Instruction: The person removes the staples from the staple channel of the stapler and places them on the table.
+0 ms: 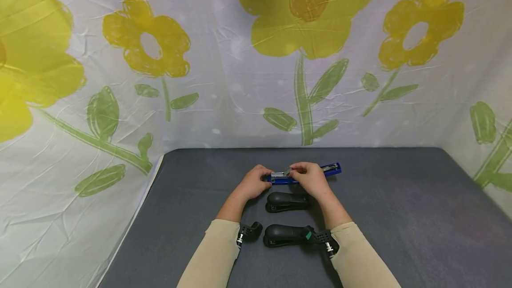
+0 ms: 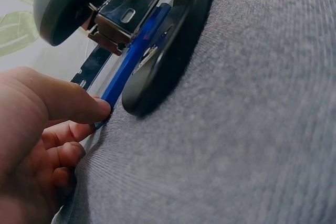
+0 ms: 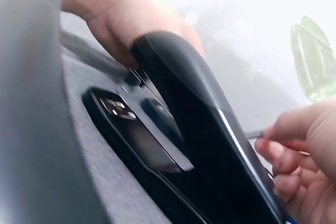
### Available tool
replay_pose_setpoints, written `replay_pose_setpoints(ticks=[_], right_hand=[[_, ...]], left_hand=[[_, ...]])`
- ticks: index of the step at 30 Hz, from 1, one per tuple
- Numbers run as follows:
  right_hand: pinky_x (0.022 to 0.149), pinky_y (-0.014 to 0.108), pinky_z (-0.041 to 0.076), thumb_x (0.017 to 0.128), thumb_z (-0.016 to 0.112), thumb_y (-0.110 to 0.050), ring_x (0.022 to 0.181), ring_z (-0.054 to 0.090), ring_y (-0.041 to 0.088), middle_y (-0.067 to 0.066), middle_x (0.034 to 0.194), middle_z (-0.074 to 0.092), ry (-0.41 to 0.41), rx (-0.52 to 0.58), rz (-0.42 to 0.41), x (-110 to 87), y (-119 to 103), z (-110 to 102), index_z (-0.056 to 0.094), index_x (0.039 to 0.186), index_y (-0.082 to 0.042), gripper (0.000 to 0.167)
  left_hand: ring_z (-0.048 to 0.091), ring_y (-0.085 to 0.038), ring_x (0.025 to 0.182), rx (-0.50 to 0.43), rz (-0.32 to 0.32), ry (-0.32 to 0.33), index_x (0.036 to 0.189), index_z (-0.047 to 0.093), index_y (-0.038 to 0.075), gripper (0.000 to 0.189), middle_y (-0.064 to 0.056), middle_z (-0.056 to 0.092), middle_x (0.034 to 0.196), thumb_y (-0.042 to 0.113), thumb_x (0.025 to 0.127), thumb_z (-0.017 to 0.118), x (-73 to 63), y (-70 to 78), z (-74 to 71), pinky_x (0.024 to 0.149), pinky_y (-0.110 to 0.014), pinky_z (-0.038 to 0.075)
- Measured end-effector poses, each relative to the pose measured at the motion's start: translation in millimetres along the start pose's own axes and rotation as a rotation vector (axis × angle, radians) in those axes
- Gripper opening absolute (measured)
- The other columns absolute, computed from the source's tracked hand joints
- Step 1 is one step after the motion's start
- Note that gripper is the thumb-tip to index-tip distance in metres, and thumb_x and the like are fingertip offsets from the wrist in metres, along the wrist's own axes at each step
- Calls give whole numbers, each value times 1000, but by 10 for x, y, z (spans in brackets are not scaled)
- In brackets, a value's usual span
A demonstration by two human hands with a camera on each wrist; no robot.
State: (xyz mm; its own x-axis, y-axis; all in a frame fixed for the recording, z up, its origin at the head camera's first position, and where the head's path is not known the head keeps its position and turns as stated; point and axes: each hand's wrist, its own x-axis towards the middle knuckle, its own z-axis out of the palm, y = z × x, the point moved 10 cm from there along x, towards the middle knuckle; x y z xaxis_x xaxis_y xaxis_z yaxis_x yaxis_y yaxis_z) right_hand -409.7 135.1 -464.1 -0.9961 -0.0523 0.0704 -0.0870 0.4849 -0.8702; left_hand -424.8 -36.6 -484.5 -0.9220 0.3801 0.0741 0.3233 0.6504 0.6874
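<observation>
A blue stapler (image 1: 283, 181) lies folded open on the dark table, its silvery staple channel (image 1: 278, 174) showing between the hands. My left hand (image 1: 255, 182) grips its left end; in the left wrist view the thumb (image 2: 94, 109) presses on the blue base (image 2: 122, 74) with fingers beneath. Above the channel, my right hand (image 1: 310, 178) pinches a small grey strip of staples (image 1: 287, 171) between thumb and fingertips. The same strip (image 3: 254, 135) shows as a thin sliver in the right wrist view. The stapler's right end (image 1: 335, 169) reaches out past the right hand.
Two black staplers lie nearer the body, one black stapler (image 1: 286, 202) just below the hands and another black stapler (image 1: 285, 235) between the forearms. The grey table (image 1: 400, 217) meets a flower-printed cloth (image 1: 224, 114) at the back.
</observation>
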Motion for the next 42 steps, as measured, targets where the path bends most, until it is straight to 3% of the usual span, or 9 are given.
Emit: replay_pose_setpoints(ticks=[9,18,24,33,42], right_hand=[[57,30,43,95,68,-7,63,51,16,12,96,71,-62,127,64,4,62,-127,69,114,2,21],[53,28,38,99,60,1,54,42,13,27,108,71,-127,191,25,-46,29,-338,63,122,11,26],[55,31,40,99,63,-2,54,42,12,25,107,71,-93,162,23,-70,23,-559,63,125,12,29],[63,38,45,101,66,-13,62,47,16,5,97,65,-35,142,83,-108,149,-828,65,129,6,34],[61,35,42,103,65,-15,61,46,15,3,85,60,29,185,101,-194,261,-1155,61,135,7,40]], left_hand=[[54,-23,96,5,14,10,123,72,-1,32,-13,62,118,1,91,73,-7,16,-12,86,-40,45],[54,-24,99,-4,13,8,124,71,-2,32,-13,61,119,0,93,71,-11,22,-2,89,-42,46],[54,-23,98,-3,17,8,124,71,-2,32,-12,61,119,0,93,71,-1,16,6,89,-42,46],[58,-27,107,7,25,13,124,72,-1,31,-12,62,119,0,93,71,2,21,11,95,-45,46],[58,-29,108,-9,10,21,125,72,-1,31,-13,61,118,0,94,70,-1,23,9,99,-48,45]])
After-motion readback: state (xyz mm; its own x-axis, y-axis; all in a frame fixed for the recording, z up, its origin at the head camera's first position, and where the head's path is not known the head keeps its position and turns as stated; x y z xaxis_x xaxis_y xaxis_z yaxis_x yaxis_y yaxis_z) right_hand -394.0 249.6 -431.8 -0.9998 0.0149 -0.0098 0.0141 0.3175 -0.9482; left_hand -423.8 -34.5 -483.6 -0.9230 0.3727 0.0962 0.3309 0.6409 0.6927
